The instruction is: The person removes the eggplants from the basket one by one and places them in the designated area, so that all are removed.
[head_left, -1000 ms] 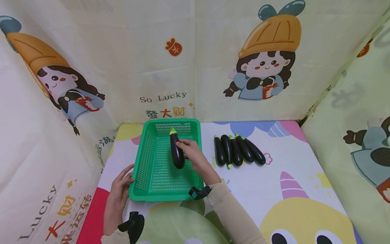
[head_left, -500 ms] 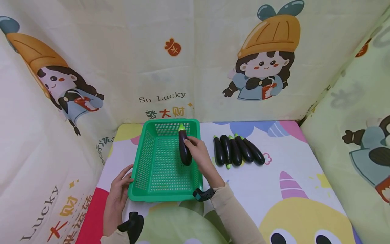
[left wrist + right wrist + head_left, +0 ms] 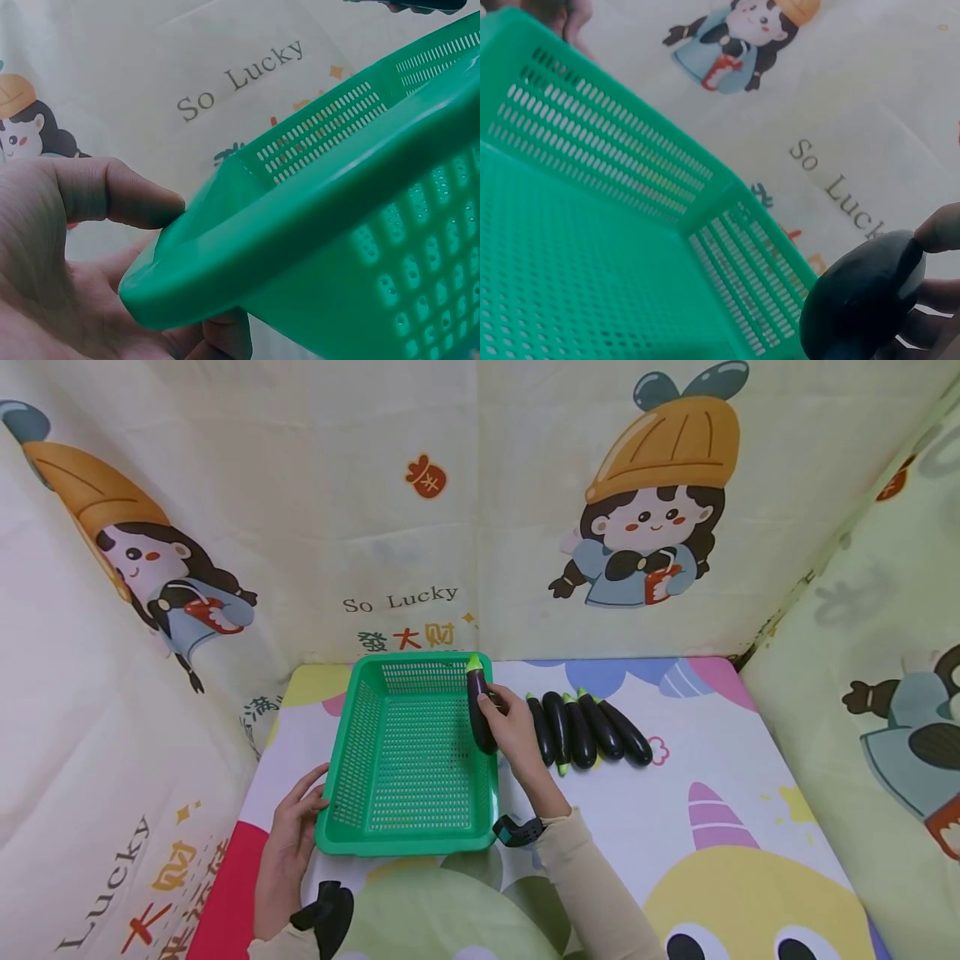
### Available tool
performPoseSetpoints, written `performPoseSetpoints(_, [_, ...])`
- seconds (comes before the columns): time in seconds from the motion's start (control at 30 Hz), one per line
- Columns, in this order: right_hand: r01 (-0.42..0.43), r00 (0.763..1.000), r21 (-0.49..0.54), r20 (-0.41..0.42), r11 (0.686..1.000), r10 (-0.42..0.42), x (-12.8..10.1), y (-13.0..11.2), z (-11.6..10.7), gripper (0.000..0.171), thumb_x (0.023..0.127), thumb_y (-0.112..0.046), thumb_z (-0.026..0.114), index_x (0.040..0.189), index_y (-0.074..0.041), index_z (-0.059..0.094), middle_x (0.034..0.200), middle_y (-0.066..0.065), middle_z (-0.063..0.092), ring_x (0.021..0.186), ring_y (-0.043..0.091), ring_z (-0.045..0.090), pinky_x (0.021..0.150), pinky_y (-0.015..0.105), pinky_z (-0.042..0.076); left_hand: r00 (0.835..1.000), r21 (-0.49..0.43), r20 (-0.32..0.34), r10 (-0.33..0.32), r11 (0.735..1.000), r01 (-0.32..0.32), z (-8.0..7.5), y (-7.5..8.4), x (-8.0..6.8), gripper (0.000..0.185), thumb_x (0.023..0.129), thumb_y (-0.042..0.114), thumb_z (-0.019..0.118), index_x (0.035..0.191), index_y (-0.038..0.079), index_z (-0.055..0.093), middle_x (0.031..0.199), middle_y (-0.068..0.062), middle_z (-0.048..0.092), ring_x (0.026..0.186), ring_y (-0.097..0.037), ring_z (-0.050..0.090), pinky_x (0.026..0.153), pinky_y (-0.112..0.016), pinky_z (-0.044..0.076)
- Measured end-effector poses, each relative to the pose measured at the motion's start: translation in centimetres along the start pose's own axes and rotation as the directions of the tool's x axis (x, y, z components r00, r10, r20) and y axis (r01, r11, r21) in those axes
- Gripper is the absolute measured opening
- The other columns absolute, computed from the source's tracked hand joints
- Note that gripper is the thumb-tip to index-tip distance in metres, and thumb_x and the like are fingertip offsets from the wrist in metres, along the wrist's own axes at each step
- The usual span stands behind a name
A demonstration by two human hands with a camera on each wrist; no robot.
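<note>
An eggplant (image 3: 478, 714), dark purple with a light green cap, is pinched in my right hand (image 3: 513, 727) above the right rim of the green plastic basket (image 3: 408, 842). In the right wrist view the rounded end of that eggplant (image 3: 859, 300) faces the camera, with thumb and fingers at its side. My left hand (image 3: 292, 835) grips the basket's left rim. The left wrist view shows the thumb on top of the basket's rim (image 3: 247, 247) and fingers curled beneath it. No eggplant lies inside the basket.
Several eggplants (image 3: 581, 731) lie side by side on the table right of the basket. The table wears a colourful cartoon-printed cover (image 3: 622, 810). Printed cloth walls (image 3: 517, 527) stand close behind and at both sides.
My right hand has carried the eggplant rightward, from over the middle of the basket to its right rim. The left hand and the basket have stayed in place.
</note>
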State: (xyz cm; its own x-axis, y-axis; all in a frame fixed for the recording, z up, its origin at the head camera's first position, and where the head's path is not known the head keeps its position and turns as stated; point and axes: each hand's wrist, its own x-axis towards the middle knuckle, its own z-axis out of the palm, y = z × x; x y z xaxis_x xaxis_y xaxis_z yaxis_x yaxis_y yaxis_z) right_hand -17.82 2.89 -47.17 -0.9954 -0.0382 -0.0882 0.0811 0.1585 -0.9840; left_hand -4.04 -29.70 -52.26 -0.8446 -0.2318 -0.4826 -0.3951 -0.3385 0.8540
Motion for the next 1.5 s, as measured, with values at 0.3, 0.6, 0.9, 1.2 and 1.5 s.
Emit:
performPoseSetpoints(0.3, [0.007, 1.000, -0.084, -0.024, 0.996, -0.009, 0.9, 0.7, -2.1, 0.041, 0.104, -0.034, 0.060, 0.141, -0.015, 0.064, 0.134, 0.013, 0.069, 0.120, 0.030, 0.067, 0.101, 0.052, 0.056, 1.000, 0.007, 0.001, 0.016, 1.000, -0.016, 0.1, 0.0, -0.1, 0.056, 0.103, 0.009, 0.060, 0.155, 0.028, 0.049, 0.116, 0.017, 0.065, 0.111, -0.005, 0.058, 0.088, -0.015, 0.057])
performPoseSetpoints(0.6, [0.009, 1.000, -0.189, -0.016, 0.982, -0.013, 2.4, 1.2, -5.1, 0.043, 0.106, -0.033, 0.055, 0.145, -0.015, 0.061, 0.140, 0.016, 0.066, 0.125, 0.033, 0.066, 0.103, 0.053, 0.056, 1.000, 0.006, 0.003, 0.012, 1.000, -0.012, 0.1, 0.1, -0.2, 0.058, 0.103, 0.008, 0.059, 0.157, 0.027, 0.047, 0.116, 0.016, 0.065, 0.112, -0.006, 0.058, 0.088, -0.015, 0.057])
performPoseSetpoints(0.9, [0.010, 0.999, -0.284, -0.043, 0.959, -0.023, 3.1, 2.3, -8.9, 0.047, 0.106, -0.033, 0.052, 0.149, -0.014, 0.057, 0.142, 0.019, 0.064, 0.126, 0.035, 0.064, 0.102, 0.053, 0.054, 1.000, 0.013, 0.004, -0.007, 1.000, 0.007, 0.1, 0.3, -0.1, 0.060, 0.103, 0.008, 0.057, 0.159, 0.025, 0.044, 0.117, 0.015, 0.063, 0.112, -0.007, 0.057, 0.088, -0.016, 0.058])
performPoseSetpoints(1.2, [0.033, 0.995, -0.327, -0.074, 0.944, -0.061, 4.0, 3.0, -12.7, 0.049, 0.105, -0.030, 0.055, 0.149, -0.009, 0.056, 0.142, 0.024, 0.063, 0.127, 0.040, 0.064, 0.103, 0.054, 0.054, 1.000, 0.018, -0.006, -0.010, 1.000, 0.010, 0.1, 0.3, 0.1, 0.059, 0.103, 0.007, 0.057, 0.158, 0.027, 0.046, 0.115, 0.016, 0.065, 0.110, -0.006, 0.058, 0.088, -0.015, 0.057])
performPoseSetpoints(1.5, [0.036, 0.991, -0.434, -0.098, 0.900, -0.087, 5.1, 3.7, -16.3, 0.049, 0.105, -0.027, 0.055, 0.148, -0.004, 0.056, 0.138, 0.028, 0.064, 0.126, 0.043, 0.064, 0.103, 0.055, 0.054, 1.000, 0.019, -0.014, -0.007, 1.000, 0.007, 0.1, 0.2, 0.0, 0.060, 0.103, 0.009, 0.059, 0.158, 0.027, 0.045, 0.114, 0.019, 0.066, 0.110, -0.004, 0.060, 0.089, -0.015, 0.057])
